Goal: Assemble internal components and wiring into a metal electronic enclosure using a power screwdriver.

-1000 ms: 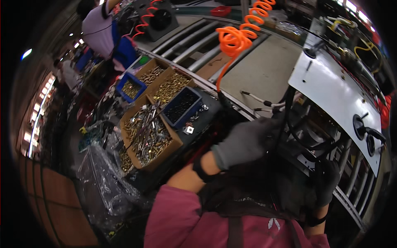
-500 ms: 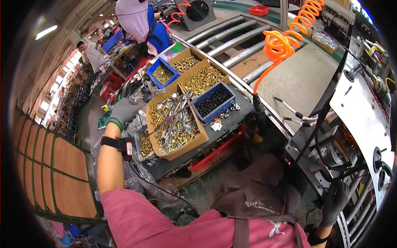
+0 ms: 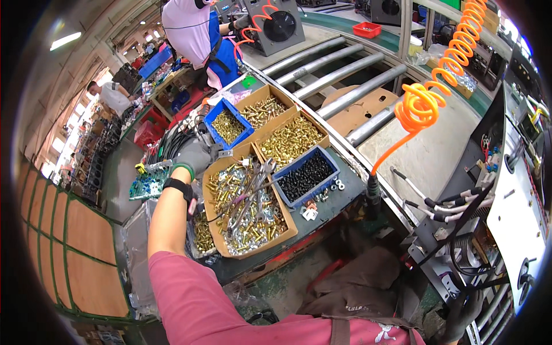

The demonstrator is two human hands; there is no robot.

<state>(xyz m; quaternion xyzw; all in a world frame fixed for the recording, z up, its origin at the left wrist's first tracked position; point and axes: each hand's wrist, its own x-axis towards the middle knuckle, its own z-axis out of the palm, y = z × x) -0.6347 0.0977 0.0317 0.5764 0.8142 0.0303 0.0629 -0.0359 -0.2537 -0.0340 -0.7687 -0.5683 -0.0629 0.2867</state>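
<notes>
My left hand (image 3: 195, 156) is just past the far left corner of the cardboard box (image 3: 288, 232), grey glove on, right up by the black cables (image 3: 175, 140), which lie off that same corner. Fingers are half hidden, so can't tell if they're closed on anything. My right hand (image 3: 463, 316) is way over to the right of the box, low down against the bottom of the unit (image 3: 517, 207), the one with the white panel. It's too dark there to say whether it's gripping. So yeah, hands well apart, one each side of the box.

The box itself is loaded with mixed screws (image 3: 256, 231), wrenches (image 3: 268, 167) lying on top. Straight past it there's a small blue bin (image 3: 242, 135) of brass screws, and touching its right side a bigger bin (image 3: 313, 194) of black ones. Loose washers (image 3: 339, 184) sit to the right of the box. Orange hose (image 3: 422, 106) hangs farther off, beyond and right of it.
</notes>
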